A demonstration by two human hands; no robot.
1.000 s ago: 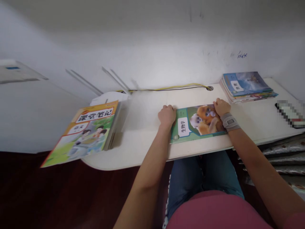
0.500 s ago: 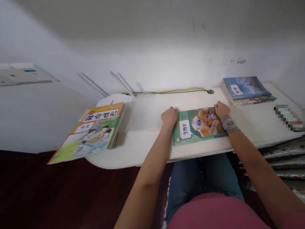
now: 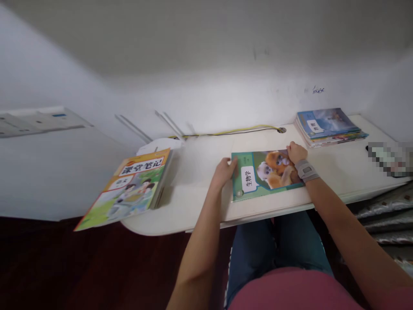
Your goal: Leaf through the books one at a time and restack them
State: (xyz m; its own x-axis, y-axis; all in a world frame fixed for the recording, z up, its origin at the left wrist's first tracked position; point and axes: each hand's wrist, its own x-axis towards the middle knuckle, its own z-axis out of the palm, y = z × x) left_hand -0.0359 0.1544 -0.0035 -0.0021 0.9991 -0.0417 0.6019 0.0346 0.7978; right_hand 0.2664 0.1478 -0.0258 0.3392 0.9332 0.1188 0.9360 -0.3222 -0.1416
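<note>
A green biology textbook (image 3: 248,157) with monkeys on its cover lies flat on the white desk in front of me, its title running sideways. My left hand (image 3: 223,173) grips the book's left edge, thumb on the cover and the other fingers partly hidden at the side. At the upper right corner my right hand (image 3: 297,153), with a grey band on its wrist, is closed on the book, its fingertips out of sight.
To the left, a stack topped by a yellow-green workbook (image 3: 129,189) overhangs the desk (image 3: 190,206). Behind it stands a white device with antennas (image 3: 167,122). A book stack (image 3: 329,122) and a blurred phone (image 3: 387,159) sit at right. Cables (image 3: 226,131) run along the wall.
My left hand has loosened from a fist and slid slightly down the book's left edge, its thumb now showing on the cover. The right hand keeps its hold; the view has shifted slightly.
</note>
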